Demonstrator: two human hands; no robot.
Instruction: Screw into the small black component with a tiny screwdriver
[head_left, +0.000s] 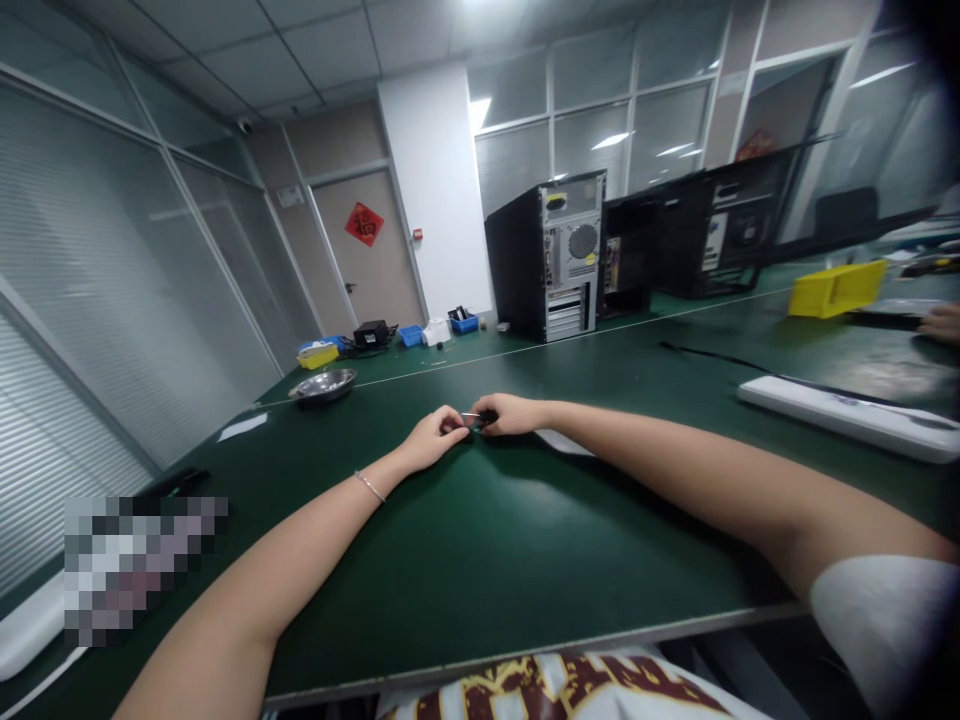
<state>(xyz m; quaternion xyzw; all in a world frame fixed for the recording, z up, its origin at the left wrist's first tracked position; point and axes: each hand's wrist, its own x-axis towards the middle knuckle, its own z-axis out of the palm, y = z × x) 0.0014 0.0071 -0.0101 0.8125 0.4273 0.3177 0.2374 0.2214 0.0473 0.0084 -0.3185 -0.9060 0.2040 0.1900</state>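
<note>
Both hands meet over the middle of the green table (525,560). My left hand (435,438) is closed, with fingertips pinched around a small dark piece (468,436) that is mostly hidden. My right hand (515,414) is closed on a small black-handled tool (488,416). From that handle a thin shiny metal shaft (471,416) points left toward the left fingertips. Whether the shaft touches the dark piece, I cannot tell. A white flat item (566,443) lies partly under my right forearm.
A steel bowl (324,386) stands at the back left, near small blue trays (411,336). A computer tower (574,260) rises behind my hands. To the right lie a long white power strip (847,415) and a yellow bin (838,290). Another person's hand (941,323) shows at the right edge.
</note>
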